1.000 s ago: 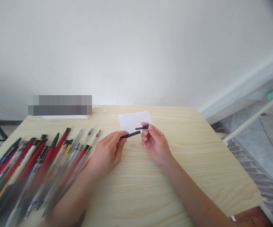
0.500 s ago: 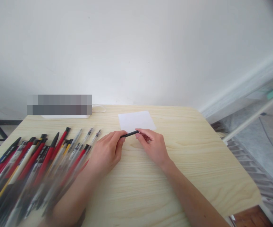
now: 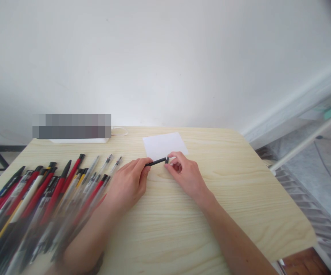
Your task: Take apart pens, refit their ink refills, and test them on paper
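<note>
My left hand pinches the near end of a thin black pen, which lies almost level just above the wooden table. My right hand is closed round a short black cap held at the pen's far end, touching it. Both hands hover just in front of a white sheet of paper lying flat on the table.
Several pens, red, black, blue, yellow and clear, lie in a fanned row over the table's left part. A white flat object lies at the back left edge. The table's right edge drops to the floor and a white rail.
My right hand carried the black cap down from above the pen to the pen's far end, and now the cap meets the tip. My left hand kept its hold, barely moving.
</note>
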`<state>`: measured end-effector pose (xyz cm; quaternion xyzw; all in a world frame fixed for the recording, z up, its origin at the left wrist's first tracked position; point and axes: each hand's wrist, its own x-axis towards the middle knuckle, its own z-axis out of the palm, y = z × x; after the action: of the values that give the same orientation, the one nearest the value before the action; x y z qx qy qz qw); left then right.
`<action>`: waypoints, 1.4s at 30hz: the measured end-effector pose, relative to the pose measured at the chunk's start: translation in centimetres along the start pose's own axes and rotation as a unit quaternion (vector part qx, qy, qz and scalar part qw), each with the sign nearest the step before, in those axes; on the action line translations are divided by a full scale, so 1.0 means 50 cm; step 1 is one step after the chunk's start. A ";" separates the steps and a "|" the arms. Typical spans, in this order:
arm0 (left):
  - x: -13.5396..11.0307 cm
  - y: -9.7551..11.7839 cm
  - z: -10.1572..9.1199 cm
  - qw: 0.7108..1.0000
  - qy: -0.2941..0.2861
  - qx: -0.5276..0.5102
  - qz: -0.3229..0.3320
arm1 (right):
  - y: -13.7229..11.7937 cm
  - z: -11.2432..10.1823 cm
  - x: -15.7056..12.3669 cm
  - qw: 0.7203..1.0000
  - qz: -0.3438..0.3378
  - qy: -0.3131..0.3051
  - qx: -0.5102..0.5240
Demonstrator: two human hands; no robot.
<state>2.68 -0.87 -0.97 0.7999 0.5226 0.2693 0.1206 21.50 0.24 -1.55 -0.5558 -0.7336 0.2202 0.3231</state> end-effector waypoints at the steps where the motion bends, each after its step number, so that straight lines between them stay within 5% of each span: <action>1: 0.000 0.000 0.000 1.000 -0.002 0.001 0.000 | 0.001 0.000 0.000 1.000 0.010 0.007 0.010; 13: 0.000 0.000 -0.001 1.000 0.003 -0.002 -0.002 | 0.002 -0.009 0.004 0.988 -0.053 0.105 0.105; 16: 0.000 0.001 -0.002 1.000 0.012 -0.006 0.003 | 0.001 -0.009 0.004 0.985 -0.066 0.093 0.128; 23: 0.000 0.003 -0.005 0.999 0.026 -0.016 0.014 | -0.007 -0.009 0.004 0.964 0.031 0.067 0.256; 28: 0.000 0.003 -0.005 0.999 0.030 -0.030 0.022 | -0.013 -0.018 0.006 0.970 -0.023 0.058 0.236; 35: 0.000 0.001 -0.005 0.999 0.026 -0.038 0.025 | -0.014 -0.014 0.004 0.954 0.036 0.043 0.295; 42: -0.001 -0.002 -0.007 0.997 0.030 -0.041 0.054 | -0.014 -0.019 0.005 0.972 -0.013 0.048 0.231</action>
<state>2.38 -0.89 -0.73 0.8130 0.4708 0.3199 0.1230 21.67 0.22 -0.38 -0.4667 -0.6539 0.3525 0.4800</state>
